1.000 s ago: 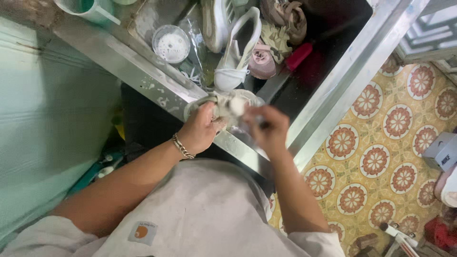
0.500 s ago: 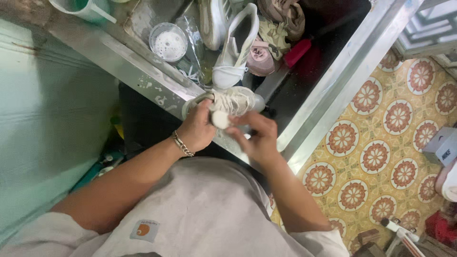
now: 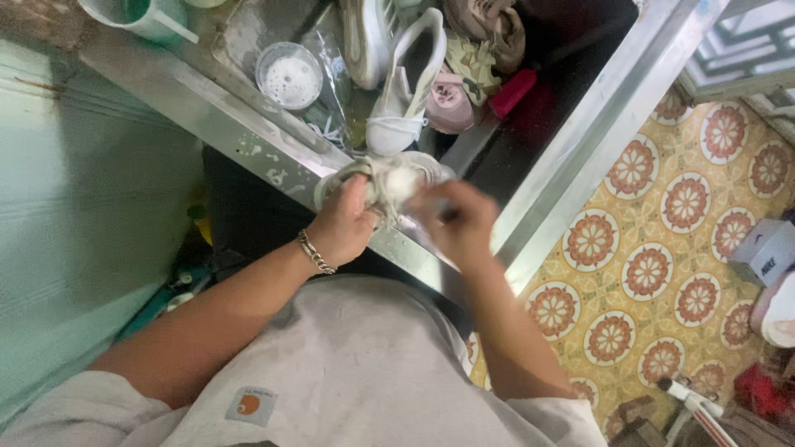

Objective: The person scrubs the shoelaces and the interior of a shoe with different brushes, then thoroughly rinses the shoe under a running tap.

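Right hand [image 3: 460, 219] now blurred over shoe [image 3: 389, 178].

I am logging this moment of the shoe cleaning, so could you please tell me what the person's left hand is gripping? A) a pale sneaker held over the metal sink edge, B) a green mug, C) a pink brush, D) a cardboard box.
A: the left hand, a chain bracelet at its wrist, has its grip around the pale sneaker over the metal sink edge, while the blurred right hand works at the shoe.

Shoes [image 3: 397, 74] and a tub [image 3: 288, 76] crowd the sink [image 3: 199, 108] beyond.
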